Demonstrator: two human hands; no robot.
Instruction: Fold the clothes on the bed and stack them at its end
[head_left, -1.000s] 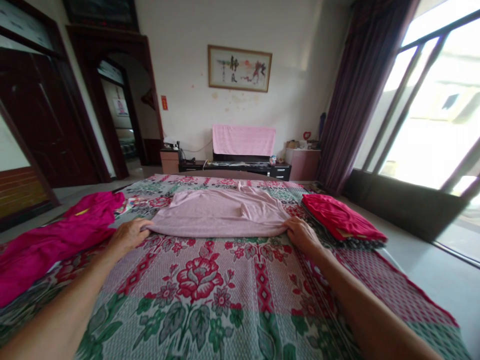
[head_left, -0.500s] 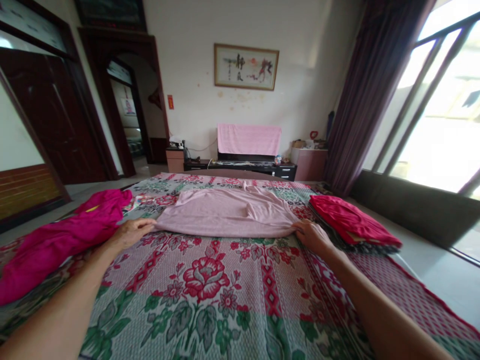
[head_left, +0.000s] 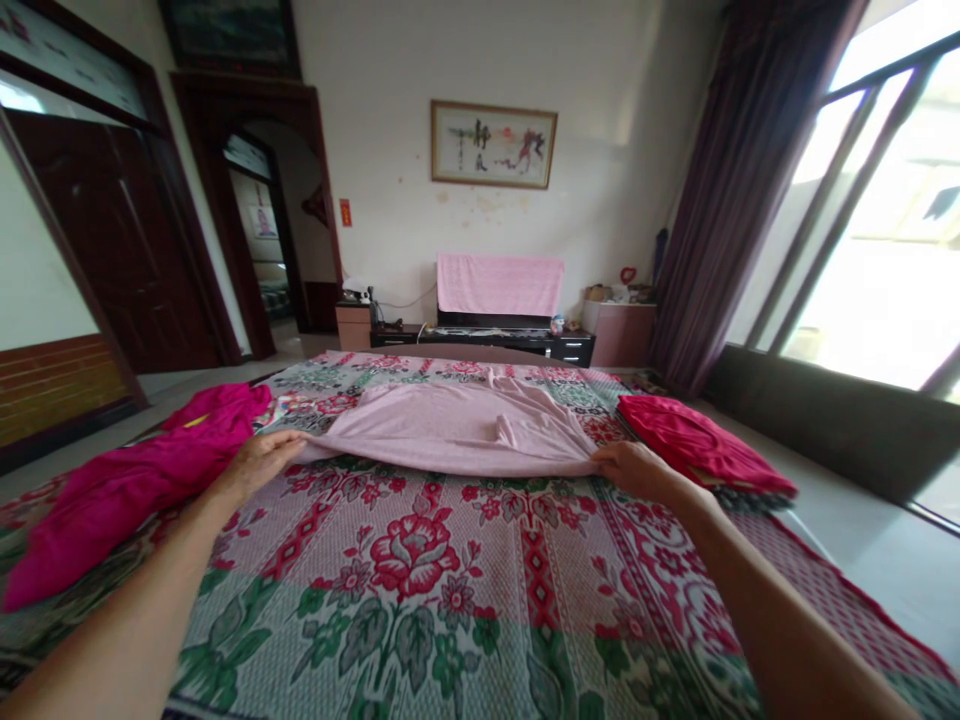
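A pale pink shirt [head_left: 442,425] lies spread across the flowered bedspread [head_left: 420,600], its near edge drawn out between my two hands. My left hand [head_left: 268,458] pinches the near left corner, which is stretched outward and looks slightly raised. At the near right corner, my right hand [head_left: 628,466] grips the cloth with closed fingers. The near edge sags a little in the middle. One sleeve lies folded over the shirt's right half.
A heap of magenta clothing [head_left: 142,470] lies on the left side of the bed. On the right sits a stack of folded clothes with a red garment [head_left: 697,445] on top. Beyond the bed, a pink towel [head_left: 501,285] hangs over a screen on a low black cabinet [head_left: 574,345].
Both hands have moved slightly apart, pulling the shirt's near edge taut. The left corner has been drawn out and up to the left. The camera view has tipped slightly.
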